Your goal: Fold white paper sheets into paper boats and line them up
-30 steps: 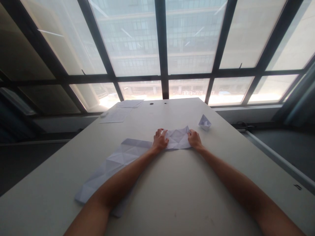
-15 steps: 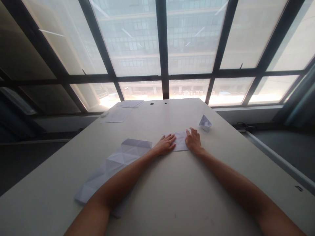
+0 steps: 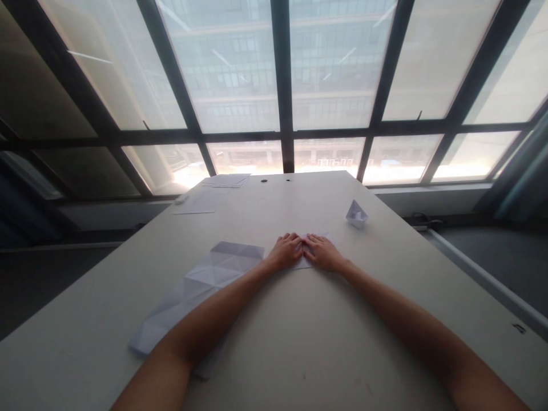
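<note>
On the white table, a small folded sheet of paper (image 3: 303, 264) lies mostly covered by both hands; only its lower edge and a far corner show. My left hand (image 3: 285, 251) rests on its left part, fingers curved and closed on the paper. Against it, my right hand (image 3: 324, 253) grips the sheet from the right, thumb and fingers drawn in. The fingertips of both hands meet near the paper's middle. A larger creased sheet of paper (image 3: 216, 268) lies partly under my left forearm. To the right stands a small folded paper boat (image 3: 357, 215).
Several flat sheets of paper (image 3: 199, 201) lie at the far left of the white table (image 3: 295, 337). Two dark holes show near its far edge. Beyond it are large windows with dark frames (image 3: 280, 85). A dark mark (image 3: 519, 328) is at the right edge.
My right hand has moved left across the small sheet until it meets my left hand. The sheet is now more covered. The creased sheet and the boat have stayed put.
</note>
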Tool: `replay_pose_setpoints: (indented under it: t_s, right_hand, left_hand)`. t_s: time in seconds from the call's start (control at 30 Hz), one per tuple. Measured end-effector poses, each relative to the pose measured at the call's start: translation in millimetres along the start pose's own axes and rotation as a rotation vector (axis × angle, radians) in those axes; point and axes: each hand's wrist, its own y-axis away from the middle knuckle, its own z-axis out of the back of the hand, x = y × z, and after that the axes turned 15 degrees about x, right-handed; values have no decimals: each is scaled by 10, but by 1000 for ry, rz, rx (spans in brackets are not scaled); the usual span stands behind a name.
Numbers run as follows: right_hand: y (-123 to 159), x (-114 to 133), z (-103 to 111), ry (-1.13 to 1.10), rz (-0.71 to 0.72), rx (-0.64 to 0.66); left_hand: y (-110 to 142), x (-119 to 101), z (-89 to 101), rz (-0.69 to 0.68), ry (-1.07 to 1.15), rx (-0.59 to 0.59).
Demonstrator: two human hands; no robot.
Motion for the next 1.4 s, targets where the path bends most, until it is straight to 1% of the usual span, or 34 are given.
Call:
replay_pose_setpoints:
  t_s: [0.07,0.17,0.23,0.3,0.37,0.43,0.7,0.8,1.0,1.23,1.4]
  right_hand:
    - [8,32,34,-16,-25,-44]
    - [-7,63,17,-38,-64,-100]
    - [-27,62,-30,-30,-51,-91]
    - [-45,46,-83,-25,-43,-28]
    - [-61,24,-124,-28,-51,32]
    - [-72,5,-146,-33,-64,55]
    - [-83,-14,-128,-36,-156,63]
    - [-84,-22,-129,-42,-171,63]
    - [-82,-31,-127,-41,-162,52]
    - [-53,-34,-95,-33,-79,76]
    - [-44,-39,-93,-28,-52,88]
  left_hand:
    - [-7,10,-22,-44,13,29]
    - [1,15,-30,-120,11,127]
    - [15,2,-17,-159,5,169]
    - [29,-18,1,-174,1,175]
    - [37,-37,15,-169,-1,170]
    - [38,-48,20,-154,3,171]
    - [20,-29,-7,-123,17,180]
    - [19,-17,-15,-119,23,190]
    - [21,-11,-23,-117,22,190]
    - [-3,12,-47,-97,0,196]
    - [-21,27,-66,-39,17,191]
